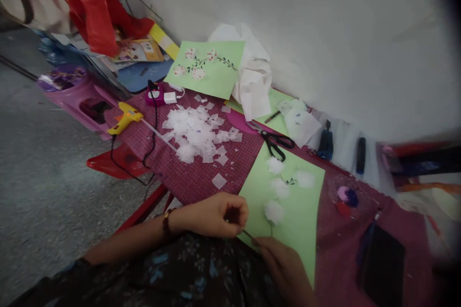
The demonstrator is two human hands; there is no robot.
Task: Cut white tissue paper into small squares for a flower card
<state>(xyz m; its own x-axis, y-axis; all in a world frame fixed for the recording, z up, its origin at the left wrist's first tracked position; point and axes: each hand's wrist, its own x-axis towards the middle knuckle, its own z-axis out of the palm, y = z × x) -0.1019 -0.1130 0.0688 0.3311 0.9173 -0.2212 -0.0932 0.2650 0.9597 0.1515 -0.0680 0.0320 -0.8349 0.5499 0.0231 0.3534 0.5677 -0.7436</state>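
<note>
My left hand (224, 215) is curled, thumb and fingers closed, at the left edge of a green sheet (298, 230). What it pinches, if anything, is hidden. Lower down, my right hand (279, 256) grips a thin dark stick (248, 234) whose far end reaches my left fingers. On the green sheet lie several fluffy white paper flowers (274, 212) and a small sprig of dark painted leaves. Beyond my left hand, a heap of small white paper squares (192, 129) covers part of the checkered cloth. Black-handled scissors (275, 141) rest at the sheet's top edge.
A yellow glue gun (125, 117) with its cord lies at the table's left edge, near a purple power socket (154, 94). A green sheet with finished flowers (207, 68) leans at the back. A dark flat case (383, 264) and paint lids (347, 196) are on the right.
</note>
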